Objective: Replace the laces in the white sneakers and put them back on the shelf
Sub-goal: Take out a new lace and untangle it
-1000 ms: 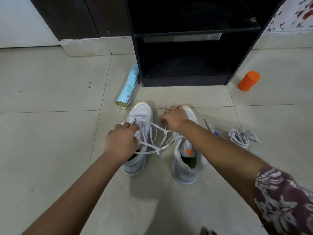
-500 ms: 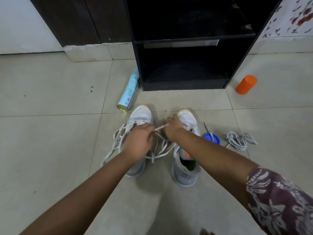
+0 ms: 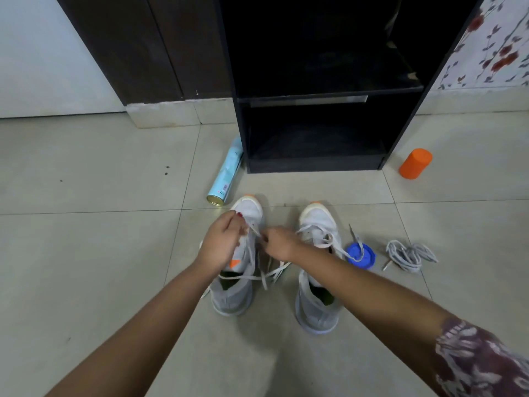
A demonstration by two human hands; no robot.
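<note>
White lace (image 3: 255, 232) is what both of your hands are working, stretched short between them above the forefoot of the left sneaker (image 3: 248, 209). Your left hand (image 3: 221, 243) sits over the shoe's outer side with thumb and curled fingers pinching the lace near the toe. Your right hand (image 3: 279, 245) has reached in from the gap between the shoes and nips the same strand between its fingertips, so neither hand is free. The lace's slack trails back from your fingers towards you, along the shoe's long axis, and crosses the collar near the heel. Its loose ends spill onto the tile between the pair. I would judge that you are threading an eyelet low on the row, though which one is hidden behind your knuckles. Both shoes point toes-first at the black shelf (image 3: 315, 164), which stands straight ahead of them and well apart. Your left hand is the nearer one to the toe end. By count there are two sneakers, with the right sneaker (image 3: 317, 220) partly laced and untouched. There is also one bundle of grey laces (image 3: 409, 255), one blue lid (image 3: 361, 257), one pale blue spray can (image 3: 227, 176) lying down, and one orange cylinder (image 3: 415, 167).
</note>
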